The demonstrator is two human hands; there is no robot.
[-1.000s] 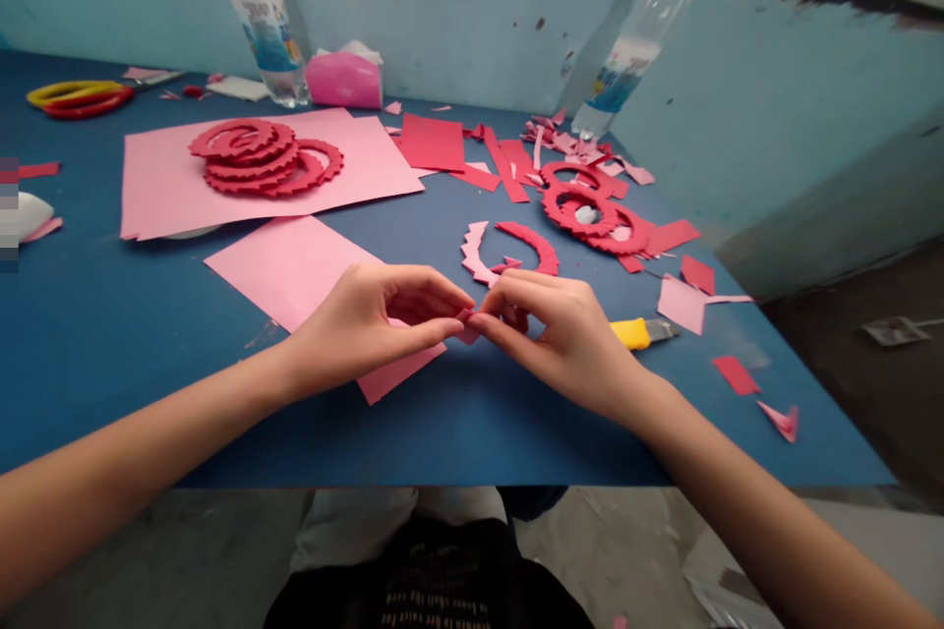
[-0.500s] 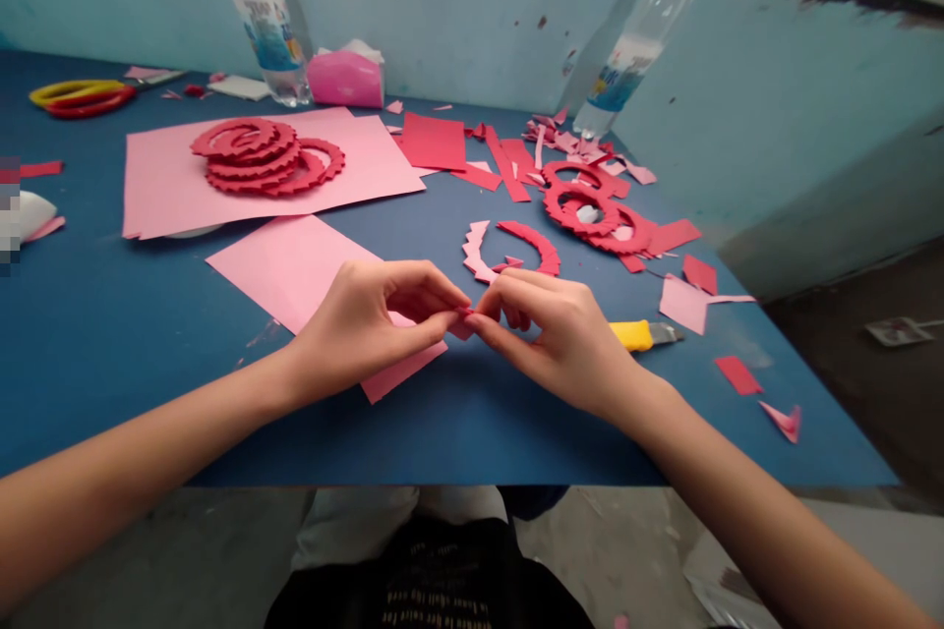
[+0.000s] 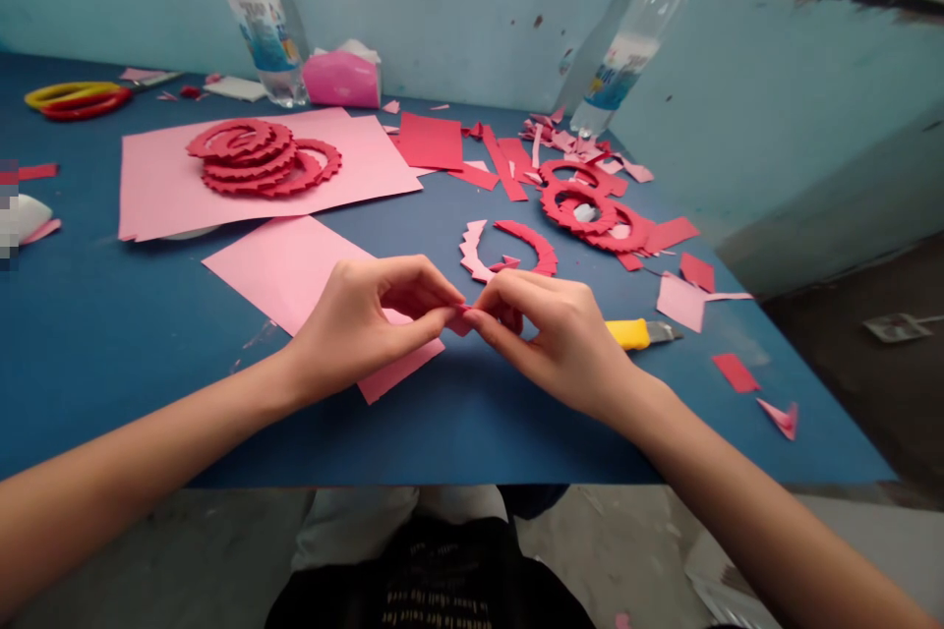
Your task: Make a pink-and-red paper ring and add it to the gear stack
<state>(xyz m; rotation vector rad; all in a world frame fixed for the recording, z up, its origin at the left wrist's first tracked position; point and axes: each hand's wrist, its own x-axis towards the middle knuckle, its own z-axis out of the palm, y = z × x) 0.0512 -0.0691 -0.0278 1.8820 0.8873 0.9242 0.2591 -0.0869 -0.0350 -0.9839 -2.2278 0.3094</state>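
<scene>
Since the paper piece (image 3: 461,322) likely needs fine control, the left hand (image 3: 369,310) and right hand (image 3: 564,334) pinch its edges, a red arc (image 3: 537,243) just beyond them.

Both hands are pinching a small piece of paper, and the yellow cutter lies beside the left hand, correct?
Not quite: the head view shows the yellow cutter beside the right hand, not the left hand. The rest is right: both hands pinch the small piece of paper.
</scene>
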